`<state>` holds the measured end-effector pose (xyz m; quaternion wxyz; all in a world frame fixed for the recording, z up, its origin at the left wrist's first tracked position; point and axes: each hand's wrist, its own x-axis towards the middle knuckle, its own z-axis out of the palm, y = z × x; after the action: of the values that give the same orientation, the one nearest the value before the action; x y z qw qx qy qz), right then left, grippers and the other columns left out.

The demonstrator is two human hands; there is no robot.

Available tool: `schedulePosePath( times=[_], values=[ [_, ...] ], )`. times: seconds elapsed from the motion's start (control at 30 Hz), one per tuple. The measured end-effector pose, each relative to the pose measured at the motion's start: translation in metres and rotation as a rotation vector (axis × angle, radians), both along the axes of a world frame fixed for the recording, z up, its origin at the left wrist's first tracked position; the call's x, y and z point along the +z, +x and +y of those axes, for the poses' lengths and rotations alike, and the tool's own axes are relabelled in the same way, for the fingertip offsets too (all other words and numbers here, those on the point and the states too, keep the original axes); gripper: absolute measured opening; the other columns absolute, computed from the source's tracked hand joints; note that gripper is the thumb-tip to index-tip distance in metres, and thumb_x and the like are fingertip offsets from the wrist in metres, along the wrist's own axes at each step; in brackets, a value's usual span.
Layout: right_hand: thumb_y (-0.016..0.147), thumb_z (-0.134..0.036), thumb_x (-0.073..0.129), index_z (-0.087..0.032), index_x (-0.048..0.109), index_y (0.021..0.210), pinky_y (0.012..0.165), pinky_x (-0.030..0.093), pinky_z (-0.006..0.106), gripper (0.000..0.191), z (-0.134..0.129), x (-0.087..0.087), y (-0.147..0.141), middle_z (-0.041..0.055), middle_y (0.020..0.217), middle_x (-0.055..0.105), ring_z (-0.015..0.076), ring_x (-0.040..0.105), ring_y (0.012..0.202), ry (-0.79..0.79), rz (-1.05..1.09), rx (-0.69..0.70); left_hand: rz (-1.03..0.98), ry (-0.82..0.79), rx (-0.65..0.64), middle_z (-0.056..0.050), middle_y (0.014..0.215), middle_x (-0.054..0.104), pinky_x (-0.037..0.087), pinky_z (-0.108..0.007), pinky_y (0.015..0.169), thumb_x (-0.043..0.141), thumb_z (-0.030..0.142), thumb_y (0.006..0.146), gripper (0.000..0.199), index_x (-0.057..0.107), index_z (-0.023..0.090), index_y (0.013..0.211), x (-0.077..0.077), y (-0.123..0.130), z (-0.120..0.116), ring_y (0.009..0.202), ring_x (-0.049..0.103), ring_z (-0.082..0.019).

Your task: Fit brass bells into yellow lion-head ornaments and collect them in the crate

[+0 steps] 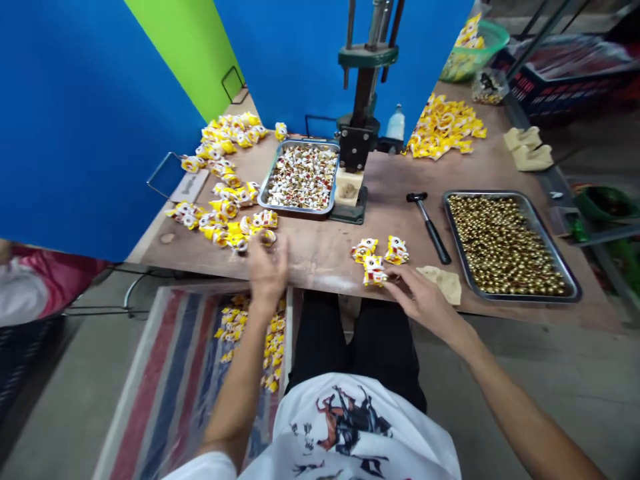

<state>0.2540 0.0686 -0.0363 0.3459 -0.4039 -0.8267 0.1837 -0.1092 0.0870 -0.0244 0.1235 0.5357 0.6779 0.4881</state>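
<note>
The left hand (pixel 269 270) is at the front edge of the pile of yellow-and-white figures (pixel 230 193), on the left part of the table (pixel 320 250). This hand is somewhat blurred; its thumb stands apart from the fingers, and the palm looks unclosed. The nearest figures of the pile lie just beyond its fingertips, and whether they touch I cannot tell.

The right hand (pixel 415 293) is near the front edge of the table, with the fingers bent a little. Its fingertips are at the right side of the nearest figure (pixel 374 270), which belongs to a small group of 3. The other 2 lie just behind it, farther from the person. Whether the right hand grips this figure or only touches it, I cannot tell.

The small group is between the 2 hands, but much closer to the right one. Just beside the right hand there is a beige piece (pixel 443 283), flat on the table. Behind it lies a hammer (pixel 431 230), and farther to the right stands a metal tray (pixel 525 297) with many gold balls (pixel 500 240).
</note>
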Motion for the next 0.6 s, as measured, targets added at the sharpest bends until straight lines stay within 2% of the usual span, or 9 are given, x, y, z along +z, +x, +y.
schedulePosePath(
  times=[0.03, 0.1, 0.2, 0.3, 0.4, 0.43, 0.5, 0.53, 0.6],
  values=[
    [0.113, -0.036, 0.066, -0.028, 0.070, 0.136, 0.094, 0.069, 0.048, 0.024, 0.003, 0.002, 0.009, 0.0110, 0.119, 0.081, 0.0311, 0.081, 0.104, 0.004, -0.032, -0.036, 0.147, 0.018, 0.121, -0.027, 0.146, 0.059, 0.044, -0.062, 0.124, 0.073, 0.055, 0.100, 0.071, 0.053, 0.013, 0.153, 0.003, -0.019, 0.007, 0.141, 0.057, -0.043],
    [0.114, -0.038, 0.064, -0.027, 0.071, 0.133, 0.093, 0.067, 0.049, 0.023, 0.007, 0.004, 0.019, 0.0118, 0.118, 0.081, 0.0318, 0.080, 0.104, 0.026, -0.089, -0.090, 0.334, -0.022, 0.239, -0.032, 0.161, 0.047, 0.030, -0.074, 0.129, 0.081, 0.053, 0.093, 0.075, 0.054, 0.011, 0.150, 0.005, -0.048, 0.017, 0.155, 0.040, -0.053],
    [0.114, -0.036, 0.063, -0.024, 0.072, 0.130, 0.098, 0.064, 0.050, 0.022, 0.013, 0.000, 0.015, 0.0141, 0.121, 0.081, 0.0334, 0.078, 0.111, 0.078, -0.172, -0.144, 0.448, -0.108, 0.228, -0.026, 0.166, 0.045, 0.026, -0.085, 0.124, 0.078, 0.057, 0.096, 0.058, 0.062, 0.017, 0.135, 0.000, -0.065, 0.029, 0.156, 0.036, -0.059],
    [0.113, -0.034, 0.066, -0.024, 0.072, 0.138, 0.105, 0.061, 0.052, 0.028, 0.025, -0.004, 0.015, 0.0143, 0.129, 0.081, 0.0334, 0.076, 0.119, 0.100, -0.206, -0.165, 0.529, -0.039, 0.198, -0.016, 0.168, 0.049, 0.026, -0.084, 0.125, 0.079, 0.060, 0.095, 0.048, 0.063, 0.022, 0.119, -0.006, -0.065, 0.037, 0.158, 0.037, -0.055],
    [0.114, -0.035, 0.064, -0.025, 0.073, 0.141, 0.109, 0.059, 0.051, 0.030, 0.041, 0.005, 0.054, 0.0123, 0.133, 0.081, 0.0313, 0.075, 0.123, 0.136, -0.097, -0.289, 0.479, 0.124, 0.097, -0.009, 0.156, 0.062, 0.035, -0.074, 0.127, 0.087, 0.056, 0.087, 0.051, 0.060, 0.025, 0.116, -0.008, -0.058, 0.038, 0.147, 0.054, -0.045],
    [0.114, -0.034, 0.062, -0.025, 0.075, 0.137, 0.110, 0.058, 0.051, 0.028, 0.048, 0.010, 0.075, 0.0122, 0.131, 0.081, 0.0308, 0.075, 0.122, 0.158, -0.054, -0.365, 0.386, 0.157, 0.062, -0.007, 0.145, 0.067, 0.045, -0.067, 0.121, 0.089, 0.055, 0.084, 0.053, 0.058, 0.026, 0.116, -0.007, -0.054, 0.037, 0.134, 0.062, -0.040],
    [0.113, -0.028, 0.059, -0.024, 0.079, 0.127, 0.109, 0.059, 0.050, 0.025, 0.065, 0.019, 0.121, 0.0128, 0.127, 0.082, 0.0307, 0.076, 0.119, 0.175, -0.020, -0.492, 0.116, 0.162, 0.015, -0.001, 0.114, 0.071, 0.059, -0.046, 0.095, 0.093, 0.053, 0.081, 0.057, 0.055, 0.027, 0.115, -0.005, -0.043, 0.032, 0.101, 0.069, -0.028],
    [0.110, -0.026, 0.061, -0.023, 0.080, 0.124, 0.108, 0.059, 0.051, 0.024, 0.075, 0.022, 0.142, 0.0130, 0.126, 0.082, 0.0308, 0.076, 0.118, 0.147, -0.043, -0.499, -0.019, 0.140, -0.002, 0.002, 0.099, 0.067, 0.056, -0.036, 0.081, 0.095, 0.053, 0.079, 0.059, 0.054, 0.026, 0.114, -0.003, -0.036, 0.029, 0.085, 0.065, -0.022],
    [0.105, -0.021, 0.065, -0.021, 0.082, 0.122, 0.108, 0.059, 0.050, 0.024, 0.094, 0.021, 0.174, 0.0132, 0.126, 0.082, 0.0304, 0.075, 0.117, 0.056, -0.109, -0.445, -0.260, 0.075, -0.063, 0.008, 0.078, 0.055, 0.045, -0.026, 0.064, 0.099, 0.048, 0.074, 0.064, 0.054, 0.025, 0.113, 0.001, -0.017, 0.023, 0.067, 0.055, -0.015]
  ],
)
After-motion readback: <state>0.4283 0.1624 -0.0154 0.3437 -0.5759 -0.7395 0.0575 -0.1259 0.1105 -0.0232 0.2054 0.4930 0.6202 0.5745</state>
